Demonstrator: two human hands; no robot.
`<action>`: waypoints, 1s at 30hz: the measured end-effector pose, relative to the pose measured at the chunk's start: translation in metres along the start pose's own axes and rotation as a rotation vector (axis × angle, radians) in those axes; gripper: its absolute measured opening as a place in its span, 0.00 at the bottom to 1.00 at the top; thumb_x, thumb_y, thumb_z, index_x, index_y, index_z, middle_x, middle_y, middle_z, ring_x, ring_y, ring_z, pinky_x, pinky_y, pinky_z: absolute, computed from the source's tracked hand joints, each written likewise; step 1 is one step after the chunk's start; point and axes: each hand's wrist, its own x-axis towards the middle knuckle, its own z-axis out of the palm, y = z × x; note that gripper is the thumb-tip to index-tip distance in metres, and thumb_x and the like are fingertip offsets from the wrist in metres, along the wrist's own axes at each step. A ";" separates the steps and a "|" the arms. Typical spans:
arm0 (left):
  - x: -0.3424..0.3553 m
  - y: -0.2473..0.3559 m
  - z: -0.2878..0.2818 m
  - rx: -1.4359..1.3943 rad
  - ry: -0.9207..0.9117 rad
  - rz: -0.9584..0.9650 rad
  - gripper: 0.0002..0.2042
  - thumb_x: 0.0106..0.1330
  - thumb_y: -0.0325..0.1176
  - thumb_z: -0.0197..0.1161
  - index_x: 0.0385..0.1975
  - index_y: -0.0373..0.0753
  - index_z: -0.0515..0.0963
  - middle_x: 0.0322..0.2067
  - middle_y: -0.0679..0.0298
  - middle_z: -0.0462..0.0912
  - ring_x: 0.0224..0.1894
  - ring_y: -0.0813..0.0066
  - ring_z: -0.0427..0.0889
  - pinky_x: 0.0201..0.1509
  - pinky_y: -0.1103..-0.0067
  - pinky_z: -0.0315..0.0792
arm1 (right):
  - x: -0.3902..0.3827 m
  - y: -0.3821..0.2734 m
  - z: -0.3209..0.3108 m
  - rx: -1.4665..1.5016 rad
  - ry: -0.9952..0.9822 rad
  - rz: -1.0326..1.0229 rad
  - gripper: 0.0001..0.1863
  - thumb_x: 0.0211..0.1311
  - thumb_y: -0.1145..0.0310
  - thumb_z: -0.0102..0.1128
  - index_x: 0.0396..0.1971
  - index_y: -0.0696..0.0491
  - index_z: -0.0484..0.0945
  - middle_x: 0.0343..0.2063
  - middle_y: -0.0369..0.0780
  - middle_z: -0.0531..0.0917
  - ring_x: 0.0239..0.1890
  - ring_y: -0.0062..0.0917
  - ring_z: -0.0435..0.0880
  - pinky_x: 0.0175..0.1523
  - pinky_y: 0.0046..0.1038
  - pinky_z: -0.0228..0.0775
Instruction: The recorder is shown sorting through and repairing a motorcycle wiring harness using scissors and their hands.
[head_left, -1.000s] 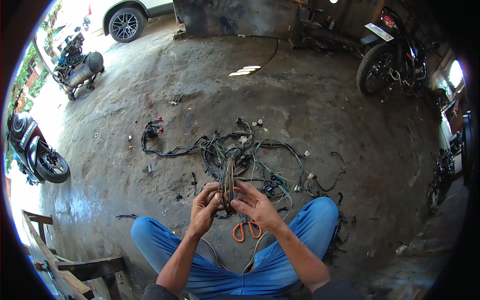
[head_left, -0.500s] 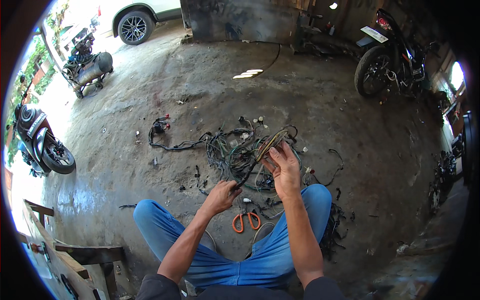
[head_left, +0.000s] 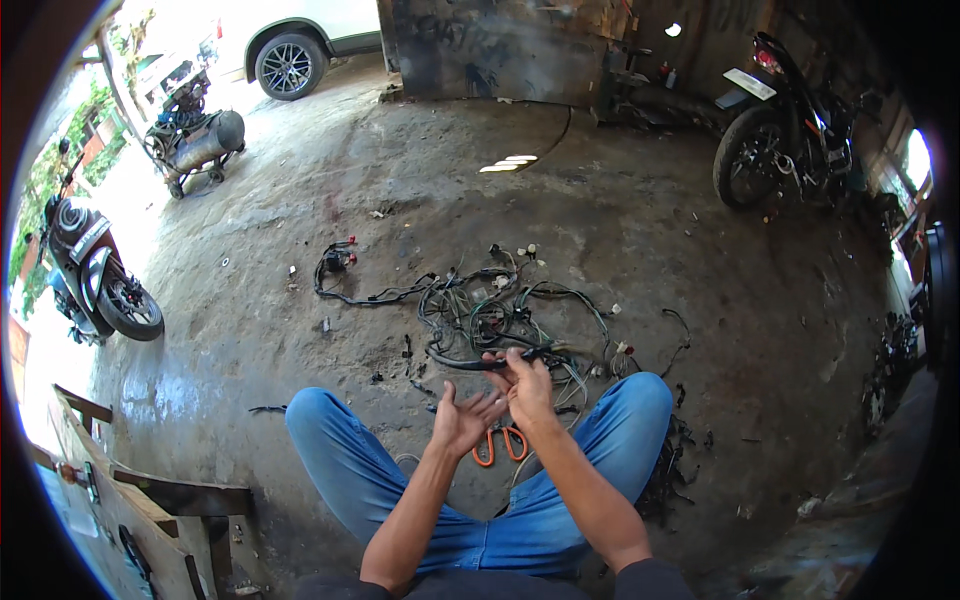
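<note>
Palm up and fingers apart, my left hand (head_left: 462, 420) is empty, just below and left of the other hand. A black-wrapped cable bundle (head_left: 455, 362) is gripped in my right hand (head_left: 522, 385), with tan wires trailing from it toward the right. Beyond the hands a tangled wiring harness (head_left: 450, 302) with black and green wires and white connectors lies on the concrete floor. Orange-handled scissors (head_left: 515, 440) lie below my hands, between my jeans-clad legs (head_left: 628, 430).
A scooter (head_left: 125, 305) stands at the left, a wheeled compressor (head_left: 195, 145) behind it. A white car (head_left: 310, 30) is at the back. A black motorcycle (head_left: 745, 160) stands at the right. A wooden bench frame (head_left: 180, 492) is near the lower left, and loose wire scraps (head_left: 672, 445) lie beside my right leg.
My left hand has let go of the bundle and opened. My right hand has moved down and left from its raised position, and the bundle has swung round to lie crosswise.
</note>
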 end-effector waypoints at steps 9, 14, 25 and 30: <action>0.046 0.150 0.056 0.017 -0.408 0.489 0.23 0.81 0.50 0.42 0.62 0.39 0.67 0.25 0.70 0.67 0.28 0.81 0.68 0.43 0.73 0.75 | 0.010 0.086 -0.044 -0.427 -0.056 0.204 0.22 0.72 0.54 0.55 0.45 0.60 0.81 0.36 0.44 0.87 0.41 0.34 0.89 0.49 0.37 0.82; 0.079 0.132 0.046 0.203 -0.328 0.474 0.25 0.80 0.54 0.40 0.56 0.34 0.68 0.30 0.63 0.78 0.36 0.70 0.81 0.46 0.70 0.78 | 0.027 0.212 -0.125 -1.829 -0.281 0.176 0.27 0.61 0.51 0.60 0.52 0.56 0.79 0.45 0.55 0.83 0.44 0.48 0.86 0.50 0.48 0.78; 0.123 0.056 -0.015 0.243 0.297 0.311 0.20 0.79 0.54 0.42 0.44 0.42 0.57 0.29 0.65 0.64 0.21 0.77 0.64 0.19 0.78 0.63 | -0.004 0.186 -0.109 -2.242 0.168 0.274 0.20 0.74 0.55 0.45 0.55 0.51 0.78 0.59 0.48 0.64 0.60 0.45 0.70 0.54 0.49 0.72; 0.137 0.053 -0.032 0.447 0.443 0.270 0.21 0.78 0.51 0.46 0.51 0.38 0.55 0.28 0.61 0.69 0.20 0.72 0.71 0.18 0.74 0.66 | 0.000 0.189 -0.136 -2.033 0.138 0.181 0.21 0.76 0.58 0.44 0.61 0.50 0.72 0.55 0.51 0.68 0.58 0.48 0.73 0.57 0.46 0.72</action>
